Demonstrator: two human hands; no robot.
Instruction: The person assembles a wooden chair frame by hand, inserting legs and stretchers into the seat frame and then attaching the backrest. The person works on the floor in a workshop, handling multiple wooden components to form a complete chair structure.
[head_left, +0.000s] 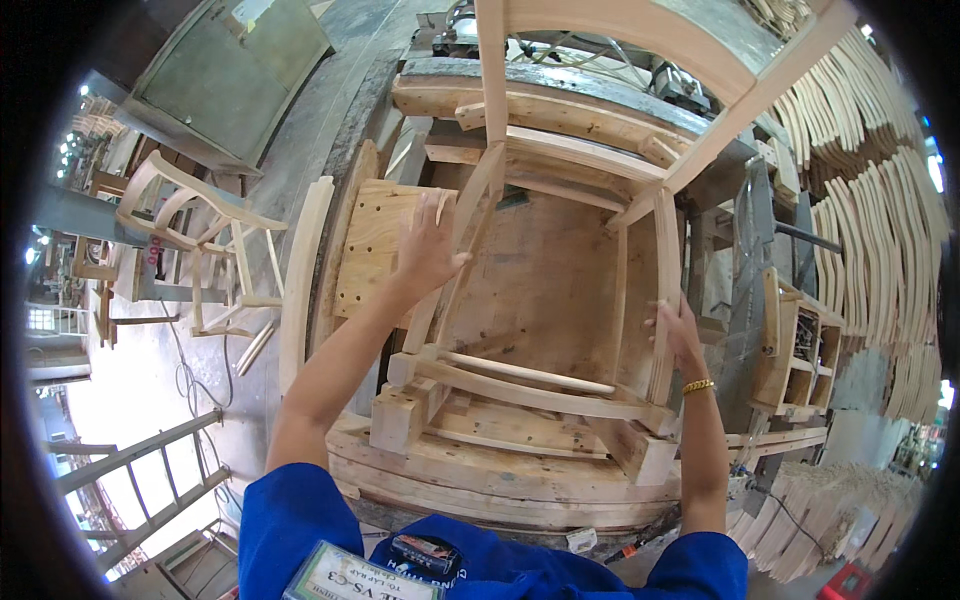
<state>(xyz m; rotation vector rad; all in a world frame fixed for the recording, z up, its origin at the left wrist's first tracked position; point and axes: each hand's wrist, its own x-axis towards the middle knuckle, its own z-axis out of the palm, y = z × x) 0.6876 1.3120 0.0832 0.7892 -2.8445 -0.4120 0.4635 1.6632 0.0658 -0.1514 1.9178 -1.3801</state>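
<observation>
A pale, unpainted wooden chair frame lies in a heavy timber assembly press in front of me. Its backrest rises at the far side. My left hand is open beside the frame's left rail, fingers stretched away from me over a plywood panel dotted with holes; its thumb points toward the rail. On the opposite side, my right hand is closed around the right rail, with fingertips showing on the inner side. A thin round stretcher runs across the near end of the frame.
Another wooden chair frame stands on the floor at left, near a metal cabinet. Curved wooden parts are stacked at right, beyond a compartmented wooden box. A metal rack is at lower left.
</observation>
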